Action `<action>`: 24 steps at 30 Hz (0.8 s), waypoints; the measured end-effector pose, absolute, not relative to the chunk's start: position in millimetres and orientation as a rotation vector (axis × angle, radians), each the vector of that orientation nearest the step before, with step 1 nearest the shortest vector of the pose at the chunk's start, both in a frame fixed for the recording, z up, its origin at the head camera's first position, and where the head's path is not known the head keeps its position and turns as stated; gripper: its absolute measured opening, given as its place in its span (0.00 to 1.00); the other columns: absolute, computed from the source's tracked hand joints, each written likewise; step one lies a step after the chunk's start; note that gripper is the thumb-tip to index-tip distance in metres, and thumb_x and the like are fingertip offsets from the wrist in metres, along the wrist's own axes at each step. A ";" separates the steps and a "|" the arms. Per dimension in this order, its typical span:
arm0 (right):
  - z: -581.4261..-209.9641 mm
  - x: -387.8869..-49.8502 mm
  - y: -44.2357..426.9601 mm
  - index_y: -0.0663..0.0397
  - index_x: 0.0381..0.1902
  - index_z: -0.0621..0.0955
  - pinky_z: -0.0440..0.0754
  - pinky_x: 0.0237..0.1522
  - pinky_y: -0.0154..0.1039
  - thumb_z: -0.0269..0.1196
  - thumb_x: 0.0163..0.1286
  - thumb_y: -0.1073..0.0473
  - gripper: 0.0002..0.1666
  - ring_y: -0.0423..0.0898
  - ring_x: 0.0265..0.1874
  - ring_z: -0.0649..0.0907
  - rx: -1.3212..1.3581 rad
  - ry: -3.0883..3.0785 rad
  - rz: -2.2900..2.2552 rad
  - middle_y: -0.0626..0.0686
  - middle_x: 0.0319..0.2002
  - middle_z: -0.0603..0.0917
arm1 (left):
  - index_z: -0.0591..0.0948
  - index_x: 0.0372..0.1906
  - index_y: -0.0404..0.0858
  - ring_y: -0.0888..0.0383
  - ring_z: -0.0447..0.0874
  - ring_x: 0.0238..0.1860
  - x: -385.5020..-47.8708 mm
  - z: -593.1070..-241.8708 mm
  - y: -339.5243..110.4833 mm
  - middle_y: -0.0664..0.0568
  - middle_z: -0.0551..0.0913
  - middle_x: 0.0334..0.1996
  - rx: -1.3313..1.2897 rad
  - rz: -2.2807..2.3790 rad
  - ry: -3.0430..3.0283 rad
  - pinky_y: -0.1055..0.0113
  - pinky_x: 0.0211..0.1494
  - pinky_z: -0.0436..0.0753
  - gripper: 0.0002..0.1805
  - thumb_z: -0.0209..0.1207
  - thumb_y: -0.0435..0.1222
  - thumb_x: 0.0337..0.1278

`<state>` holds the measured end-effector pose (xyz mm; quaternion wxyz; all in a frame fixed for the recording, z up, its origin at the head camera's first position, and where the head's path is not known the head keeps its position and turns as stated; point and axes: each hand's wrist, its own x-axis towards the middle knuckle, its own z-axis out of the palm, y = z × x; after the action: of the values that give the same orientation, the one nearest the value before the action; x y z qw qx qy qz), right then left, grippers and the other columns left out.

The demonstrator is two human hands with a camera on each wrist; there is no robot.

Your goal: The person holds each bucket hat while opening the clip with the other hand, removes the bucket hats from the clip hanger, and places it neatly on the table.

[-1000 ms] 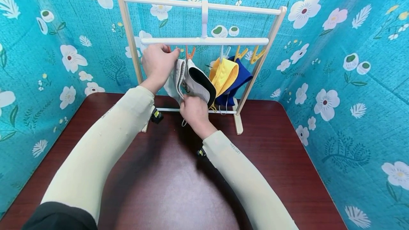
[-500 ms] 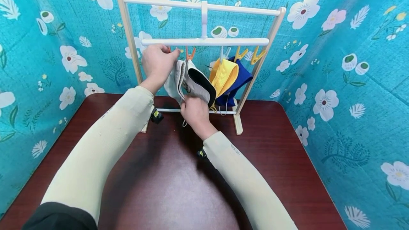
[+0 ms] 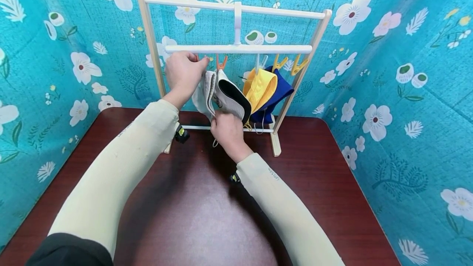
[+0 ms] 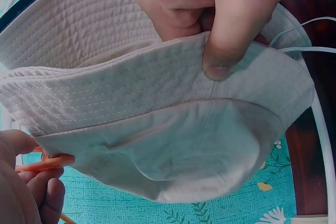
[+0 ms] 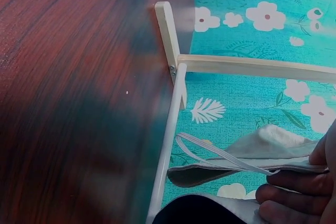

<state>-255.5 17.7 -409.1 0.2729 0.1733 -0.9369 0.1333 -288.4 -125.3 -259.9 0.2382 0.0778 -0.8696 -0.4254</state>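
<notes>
A light grey hat (image 4: 157, 124) with a stitched brim hangs below the white bar (image 3: 207, 48). At its crown end my left hand (image 3: 183, 73) pinches an orange clip (image 4: 55, 162); the clip's jaws are at the hat's fabric. My right hand (image 3: 228, 131) grips the brim, thumb on one side and fingers behind, as the left wrist view shows. A thin white strap (image 5: 226, 156) loops out beside the right fingers. Just right of this hat hangs another, pale with a black lining (image 3: 234, 95), under an orange clip (image 3: 221, 63).
Yellow (image 3: 263, 87) and blue (image 3: 282, 89) hats hang at the right under a pale blue clip (image 3: 260, 61) and yellow clips (image 3: 278, 63). The wooden rack (image 3: 150, 44) stands on the dark red table (image 3: 306, 151), with flowered cloth (image 3: 399, 73) behind and beside it.
</notes>
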 end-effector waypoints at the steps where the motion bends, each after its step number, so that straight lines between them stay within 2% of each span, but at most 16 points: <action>1: -409.3 -255.5 18.3 0.47 0.21 0.75 0.79 0.21 0.51 0.59 0.69 0.57 0.14 0.53 0.19 0.83 0.466 -2.519 0.362 0.50 0.17 0.78 | 0.78 0.20 0.47 0.56 0.76 0.23 -288.8 -260.1 -125.2 0.55 0.76 0.15 0.216 -1.161 -2.383 0.61 0.26 0.69 0.26 0.61 0.63 0.62; 11: -410.6 -253.5 23.5 0.48 0.20 0.74 0.77 0.19 0.51 0.59 0.69 0.57 0.15 0.53 0.17 0.81 0.466 -2.496 0.395 0.50 0.15 0.76 | 0.78 0.21 0.47 0.56 0.77 0.24 -289.3 -259.1 -123.4 0.55 0.76 0.15 0.241 -1.140 -2.386 0.61 0.28 0.71 0.26 0.62 0.62 0.61; 24: -410.7 -252.5 31.1 0.48 0.20 0.73 0.76 0.17 0.51 0.59 0.69 0.57 0.16 0.53 0.16 0.79 0.490 -2.473 0.402 0.50 0.14 0.74 | 0.75 0.18 0.46 0.56 0.75 0.22 -288.3 -258.4 -123.6 0.57 0.69 0.11 0.230 -1.138 -2.369 0.62 0.26 0.67 0.28 0.61 0.62 0.62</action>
<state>-252.5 31.1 -410.7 0.2902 0.1838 -0.9270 0.1506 -288.3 -123.6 -258.4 0.2492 0.0845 -0.8696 -0.4178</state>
